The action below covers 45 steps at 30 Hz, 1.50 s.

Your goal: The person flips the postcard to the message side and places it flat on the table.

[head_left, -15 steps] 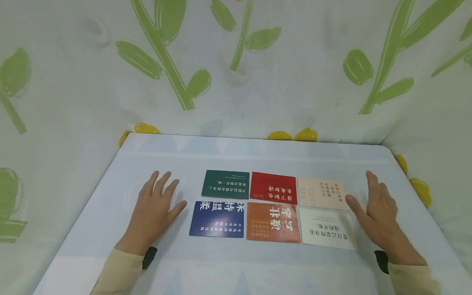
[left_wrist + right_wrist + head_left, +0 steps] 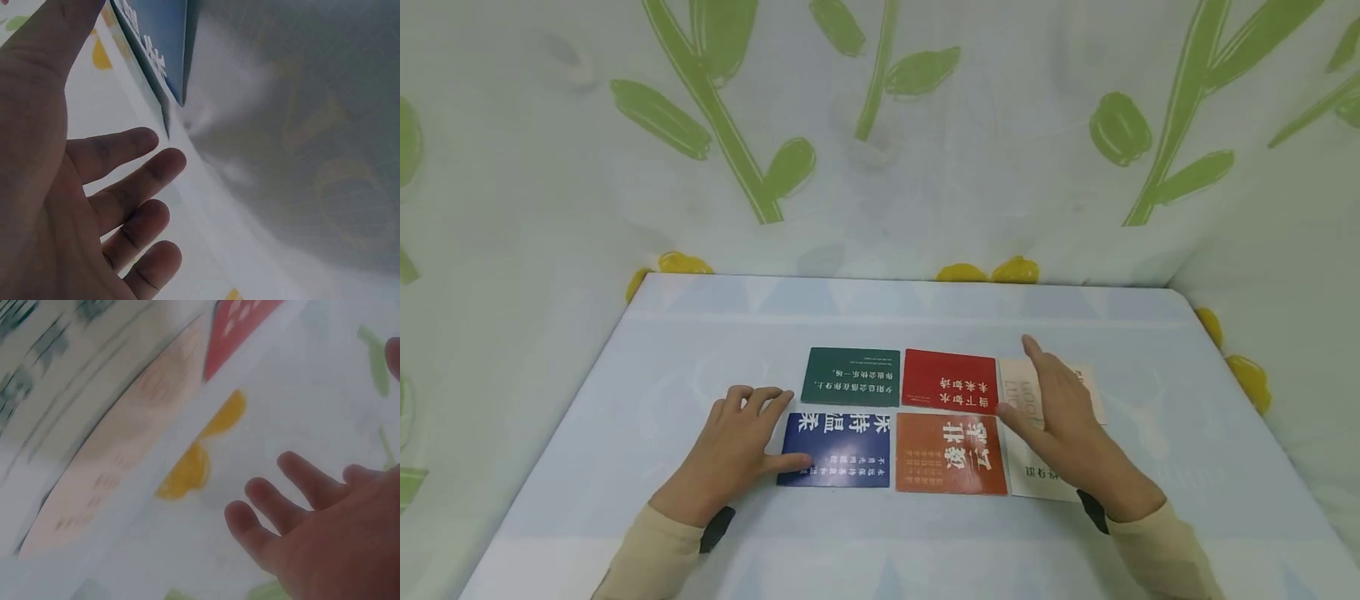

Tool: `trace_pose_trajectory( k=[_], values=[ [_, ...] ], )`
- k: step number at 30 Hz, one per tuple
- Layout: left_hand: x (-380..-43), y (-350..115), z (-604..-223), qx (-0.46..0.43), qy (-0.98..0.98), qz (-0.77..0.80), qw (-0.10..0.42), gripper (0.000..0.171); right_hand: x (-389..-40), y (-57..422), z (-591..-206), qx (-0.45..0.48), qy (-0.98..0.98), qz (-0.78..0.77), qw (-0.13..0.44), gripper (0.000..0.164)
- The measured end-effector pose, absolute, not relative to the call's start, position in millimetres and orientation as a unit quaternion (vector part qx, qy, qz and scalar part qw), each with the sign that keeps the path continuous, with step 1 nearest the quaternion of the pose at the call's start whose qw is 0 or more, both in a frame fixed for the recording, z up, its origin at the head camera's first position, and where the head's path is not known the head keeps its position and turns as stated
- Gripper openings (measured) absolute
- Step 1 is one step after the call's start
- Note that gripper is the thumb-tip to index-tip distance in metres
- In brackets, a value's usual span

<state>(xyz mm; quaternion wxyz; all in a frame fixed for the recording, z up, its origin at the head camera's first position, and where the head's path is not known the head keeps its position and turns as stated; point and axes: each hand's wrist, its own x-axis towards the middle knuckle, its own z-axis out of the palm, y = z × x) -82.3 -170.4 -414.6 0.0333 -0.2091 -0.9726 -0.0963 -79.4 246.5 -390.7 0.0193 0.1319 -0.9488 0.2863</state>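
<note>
Two rows of cards lie flat on the table. The far row holds a green card, a red card and a cream card. In the near row are a blue card, an orange card and a white card. My left hand is at the blue card's left side, its thumb over that card and its fingers loosely bent and spread; whether the thumb touches is unclear. Above the cream and white cards hovers my right hand, fingers extended, hiding parts of both.
The pale table extends around the cards. Behind and beside it hangs a white curtain printed with green leaves and yellow shapes.
My right hand has moved left, from beside the cards to over the cream and white ones. The left hand has moved right to the blue card, its fingers bending more.
</note>
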Motion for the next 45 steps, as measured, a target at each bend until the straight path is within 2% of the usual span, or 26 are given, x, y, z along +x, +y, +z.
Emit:
trace_pose_trajectory(
  k=[16, 29, 45],
  values=[
    [-86.6, -167.1, -424.7, -0.201, -0.974, -0.099, 0.017, 0.09, -84.2, 165.9, -395.8, 0.234, -0.935, 0.265, -0.029, 0.08],
    [-88.7, -167.9, -425.2, -0.2, -0.976, -0.089, 0.017, 0.085, -84.7, 128.6, -403.5, 0.258, -0.937, 0.232, -0.052, 0.082],
    [-88.2, -165.8, -422.3, -0.203, -0.975, -0.089, 0.02, 0.074, -80.2, 106.2, -419.3, 0.282, -0.94, 0.172, -0.081, 0.083]
  ],
)
